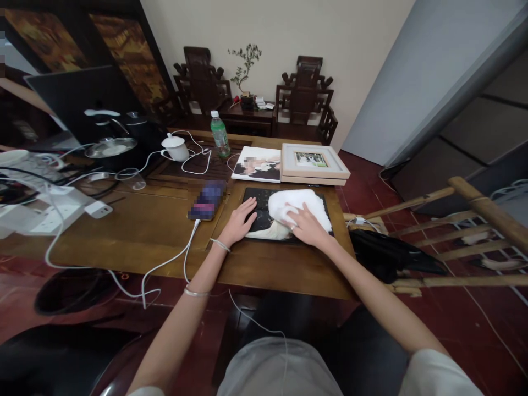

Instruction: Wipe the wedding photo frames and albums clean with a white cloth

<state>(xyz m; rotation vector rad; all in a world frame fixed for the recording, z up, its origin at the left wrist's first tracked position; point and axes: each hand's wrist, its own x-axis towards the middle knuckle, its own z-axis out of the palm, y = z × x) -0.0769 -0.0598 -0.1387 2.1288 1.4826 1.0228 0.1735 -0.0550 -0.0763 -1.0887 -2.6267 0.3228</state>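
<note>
A dark picture panel (259,218) with a pale shape along its lower edge lies flat on the table in front of me. On its right part rests a folded white cloth (303,204), which covers much of the picture. My right hand (304,224) grips the cloth and presses it onto the panel, with some fingers bent into it. At the panel's left edge, my left hand (241,221) lies flat with fingers outstretched, holding nothing.
Beyond the panel lie a photo print (258,171) and a boxed picture frame (315,157). A phone (207,199) on a white cable is to the left. Past it stand a green bottle (220,135), a lidded white cup (175,147) and a clear plastic cup (131,179). Power strips (61,209) sit far left.
</note>
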